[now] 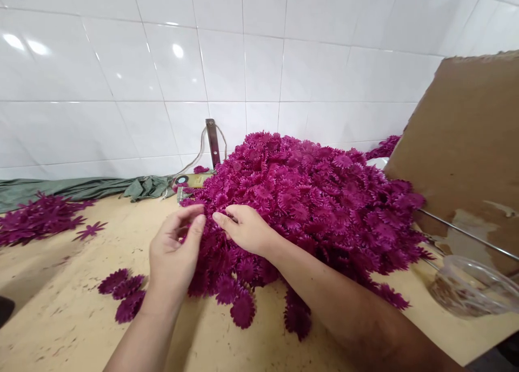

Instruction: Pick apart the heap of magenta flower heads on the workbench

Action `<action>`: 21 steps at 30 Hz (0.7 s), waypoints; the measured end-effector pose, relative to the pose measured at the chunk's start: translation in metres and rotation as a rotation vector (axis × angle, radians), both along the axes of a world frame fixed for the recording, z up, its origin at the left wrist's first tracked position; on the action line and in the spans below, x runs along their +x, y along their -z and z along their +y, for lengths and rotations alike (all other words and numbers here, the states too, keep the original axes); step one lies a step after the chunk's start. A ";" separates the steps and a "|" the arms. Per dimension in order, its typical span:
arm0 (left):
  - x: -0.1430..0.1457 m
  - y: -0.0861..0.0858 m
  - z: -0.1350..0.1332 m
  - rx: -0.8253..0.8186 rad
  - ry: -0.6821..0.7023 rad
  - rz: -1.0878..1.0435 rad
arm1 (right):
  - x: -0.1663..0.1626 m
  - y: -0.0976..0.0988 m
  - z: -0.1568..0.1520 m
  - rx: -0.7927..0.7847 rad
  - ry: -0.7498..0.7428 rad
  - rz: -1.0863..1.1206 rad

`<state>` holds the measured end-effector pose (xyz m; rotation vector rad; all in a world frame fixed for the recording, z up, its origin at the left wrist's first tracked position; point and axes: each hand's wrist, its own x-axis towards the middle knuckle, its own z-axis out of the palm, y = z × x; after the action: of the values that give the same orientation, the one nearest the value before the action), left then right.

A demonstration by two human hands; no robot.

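Your left hand [174,247]: thumb close to fingers, contents unclear. Your right hand [247,231]: loosely curled, contents hidden. Magenta flower pieces [300,193], toothed-edged: heaped directly before you. Right of heap: upright brown cardboard [466,139], ragged-topped; clear plastic tub [450,293]. Left: crumpled green cloth [73,189].

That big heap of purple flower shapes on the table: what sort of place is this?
Probably a small craft workshop. The big heap of purple flower shapes, the separate pile of thinner-petalled pieces and the speckled, stained table suggest it, though the pictures can't confirm it.
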<state>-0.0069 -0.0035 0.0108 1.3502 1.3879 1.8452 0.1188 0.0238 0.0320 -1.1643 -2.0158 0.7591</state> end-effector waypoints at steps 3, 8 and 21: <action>0.003 0.002 0.002 -0.108 0.191 0.031 | -0.003 0.008 0.004 -0.038 -0.022 0.088; -0.002 0.002 0.008 -0.173 0.166 -0.066 | -0.008 0.014 -0.001 0.013 -0.085 0.123; -0.018 -0.010 0.011 -0.288 -0.156 -0.700 | -0.005 -0.013 -0.028 0.095 -0.288 0.027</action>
<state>-0.0253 0.0079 0.0211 0.3913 1.3137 1.8581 0.1138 -0.0044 0.0448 -0.8151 -2.1981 0.8026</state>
